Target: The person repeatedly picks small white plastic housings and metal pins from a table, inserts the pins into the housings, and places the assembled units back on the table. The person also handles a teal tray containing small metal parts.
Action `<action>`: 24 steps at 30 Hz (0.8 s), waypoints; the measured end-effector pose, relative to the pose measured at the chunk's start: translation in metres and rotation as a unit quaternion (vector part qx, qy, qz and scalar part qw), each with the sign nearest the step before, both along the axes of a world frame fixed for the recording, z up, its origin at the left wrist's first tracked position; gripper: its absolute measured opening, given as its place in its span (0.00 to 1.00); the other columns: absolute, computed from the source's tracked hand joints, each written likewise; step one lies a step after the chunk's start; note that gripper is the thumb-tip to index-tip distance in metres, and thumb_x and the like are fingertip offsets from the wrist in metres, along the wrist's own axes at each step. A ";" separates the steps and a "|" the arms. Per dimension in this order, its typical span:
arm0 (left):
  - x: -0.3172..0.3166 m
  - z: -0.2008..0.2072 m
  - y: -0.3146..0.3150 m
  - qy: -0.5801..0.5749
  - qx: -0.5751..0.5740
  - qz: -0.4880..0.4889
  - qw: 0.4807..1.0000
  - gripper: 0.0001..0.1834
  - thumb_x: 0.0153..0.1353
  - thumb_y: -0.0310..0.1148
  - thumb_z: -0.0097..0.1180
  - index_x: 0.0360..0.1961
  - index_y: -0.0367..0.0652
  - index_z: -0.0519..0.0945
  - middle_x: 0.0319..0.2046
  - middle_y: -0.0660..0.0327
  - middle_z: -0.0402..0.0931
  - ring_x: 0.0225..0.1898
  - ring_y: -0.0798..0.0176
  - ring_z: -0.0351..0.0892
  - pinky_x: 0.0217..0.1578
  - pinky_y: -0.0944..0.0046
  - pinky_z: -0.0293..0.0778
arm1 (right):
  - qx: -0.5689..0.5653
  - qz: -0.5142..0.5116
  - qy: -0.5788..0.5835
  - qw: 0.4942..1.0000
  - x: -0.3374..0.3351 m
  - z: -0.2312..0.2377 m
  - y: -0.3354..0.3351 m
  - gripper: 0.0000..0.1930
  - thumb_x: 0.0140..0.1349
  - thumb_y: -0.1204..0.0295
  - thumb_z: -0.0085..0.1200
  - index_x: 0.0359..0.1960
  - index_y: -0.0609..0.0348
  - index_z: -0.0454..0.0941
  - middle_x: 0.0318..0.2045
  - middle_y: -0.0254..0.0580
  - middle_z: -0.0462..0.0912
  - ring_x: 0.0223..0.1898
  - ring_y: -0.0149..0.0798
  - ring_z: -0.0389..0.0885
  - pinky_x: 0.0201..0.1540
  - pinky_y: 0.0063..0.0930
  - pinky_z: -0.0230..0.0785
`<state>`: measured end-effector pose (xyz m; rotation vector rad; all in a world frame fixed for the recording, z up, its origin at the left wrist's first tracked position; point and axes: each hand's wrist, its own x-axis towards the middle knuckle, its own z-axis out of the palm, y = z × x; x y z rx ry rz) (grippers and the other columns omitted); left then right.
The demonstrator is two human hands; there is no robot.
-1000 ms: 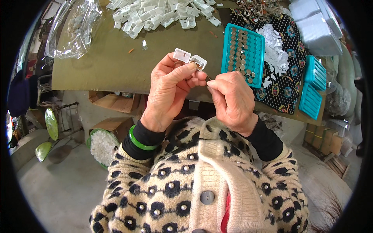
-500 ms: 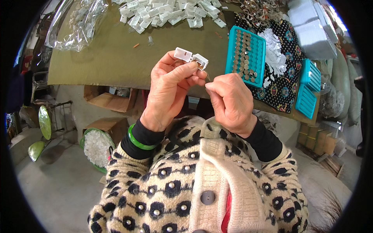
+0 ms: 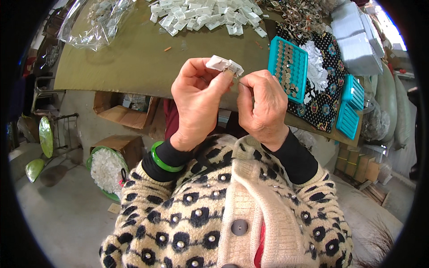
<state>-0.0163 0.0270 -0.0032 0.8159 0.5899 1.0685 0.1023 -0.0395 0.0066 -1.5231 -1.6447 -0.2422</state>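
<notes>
A small white plastic case (image 3: 217,63) with its hinged lid folded back is pinched between the thumb and fingers of my left hand (image 3: 194,100), above the near edge of the table. Close by on its right, my right hand (image 3: 263,105) has thumb and forefinger pressed together at the case's end. A thin strand, like a wire, shows at those fingertips; its far end is hidden by my left fingers. The inside of the case is largely covered by my left thumb.
White cases (image 3: 203,15) lie heaped at the far side of the table. At right, a teal tray (image 3: 302,67) holds round metal discs, beside white scraps (image 3: 315,67) on a patterned black cloth (image 3: 330,51). Smaller teal trays (image 3: 347,120) sit near the right edge. A clear plastic bag (image 3: 91,27) lies far left.
The case has tilted, so its interior shows less. My right hand has come up and left, nearer the case. The whole view has shifted slightly.
</notes>
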 end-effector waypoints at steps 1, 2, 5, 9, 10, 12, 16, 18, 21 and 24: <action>0.000 -0.001 0.001 0.075 0.144 0.056 0.985 0.10 0.57 0.16 0.61 0.39 0.36 0.77 0.34 0.59 0.81 0.32 0.67 0.80 0.33 0.69 0.76 | 0.006 0.001 -0.004 1.000 -0.001 -0.001 0.001 0.11 0.52 0.83 0.59 0.35 0.60 0.72 0.27 0.43 0.73 0.26 0.47 0.73 0.29 0.36 0.63; 0.001 -0.001 0.002 0.130 0.289 0.108 0.942 0.09 0.56 0.16 0.61 0.38 0.36 0.77 0.33 0.60 0.81 0.31 0.68 0.80 0.33 0.70 0.76 | 0.007 -0.010 -0.006 1.000 -0.002 -0.002 0.002 0.10 0.53 0.83 0.59 0.35 0.60 0.72 0.27 0.43 0.73 0.26 0.47 0.73 0.28 0.36 0.63; 0.002 0.001 0.000 0.178 0.362 0.151 0.902 0.09 0.54 0.18 0.63 0.36 0.36 0.78 0.31 0.63 0.80 0.30 0.73 0.78 0.31 0.72 0.75 | 0.001 -0.034 -0.009 0.999 -0.004 -0.001 0.003 0.09 0.54 0.84 0.58 0.34 0.61 0.71 0.26 0.44 0.73 0.25 0.46 0.74 0.27 0.35 0.64; -0.008 0.007 0.001 -0.021 -0.048 -0.014 0.999 0.11 0.56 0.19 0.62 0.41 0.35 0.78 0.29 0.63 0.79 0.27 0.73 0.76 0.30 0.73 0.73 | -0.025 -0.041 0.036 0.998 -0.009 0.001 0.000 0.08 0.56 0.84 0.56 0.34 0.61 0.71 0.25 0.45 0.73 0.22 0.48 0.73 0.24 0.35 0.64; -0.012 0.008 0.004 -0.031 -0.105 -0.073 0.991 0.09 0.58 0.21 0.61 0.40 0.36 0.78 0.30 0.62 0.79 0.27 0.72 0.76 0.31 0.71 0.73 | -0.029 -0.041 0.058 0.997 -0.011 0.002 0.000 0.08 0.55 0.83 0.57 0.33 0.60 0.71 0.24 0.45 0.72 0.21 0.49 0.72 0.23 0.36 0.63; -0.017 0.009 0.009 -0.074 -0.173 -0.146 0.971 0.07 0.60 0.23 0.60 0.39 0.37 0.78 0.31 0.61 0.79 0.27 0.70 0.76 0.30 0.70 0.72 | -0.060 -0.043 0.152 0.986 -0.016 0.004 -0.002 0.06 0.58 0.82 0.56 0.32 0.61 0.71 0.22 0.44 0.72 0.18 0.43 0.71 0.22 0.35 0.63; -0.015 0.010 0.009 -0.097 -0.209 -0.150 0.961 0.10 0.58 0.21 0.62 0.41 0.36 0.78 0.31 0.61 0.80 0.29 0.70 0.77 0.28 0.72 0.72 | -0.144 -0.017 0.338 0.930 -0.014 0.013 -0.005 0.04 0.64 0.78 0.54 0.32 0.62 0.72 0.20 0.37 0.73 0.16 0.29 0.65 0.19 0.28 0.59; -0.013 0.013 0.004 -0.062 -0.152 -0.103 0.981 0.12 0.58 0.20 0.62 0.44 0.35 0.77 0.33 0.61 0.81 0.30 0.71 0.78 0.29 0.72 0.72 | -0.220 0.059 0.595 0.771 -0.008 0.020 -0.010 0.03 0.66 0.76 0.53 0.35 0.61 0.72 0.22 0.32 0.71 0.18 0.25 0.63 0.22 0.22 0.57; -0.007 0.016 -0.009 0.029 0.026 -0.012 0.999 0.17 0.59 0.18 0.61 0.50 0.33 0.75 0.37 0.62 0.80 0.35 0.72 0.78 0.32 0.74 0.74 | -0.250 0.108 0.783 0.559 0.000 0.025 -0.016 0.03 0.67 0.75 0.52 0.36 0.60 0.73 0.24 0.34 0.72 0.19 0.22 0.60 0.22 0.18 0.55; -0.007 0.019 -0.016 0.013 0.077 -0.048 0.996 0.16 0.62 0.17 0.57 0.50 0.32 0.73 0.38 0.59 0.79 0.31 0.70 0.79 0.30 0.73 0.76 | -0.261 0.147 0.829 0.472 0.006 0.028 -0.022 0.02 0.67 0.76 0.51 0.36 0.61 0.74 0.28 0.38 0.78 0.20 0.23 0.67 0.23 0.18 0.59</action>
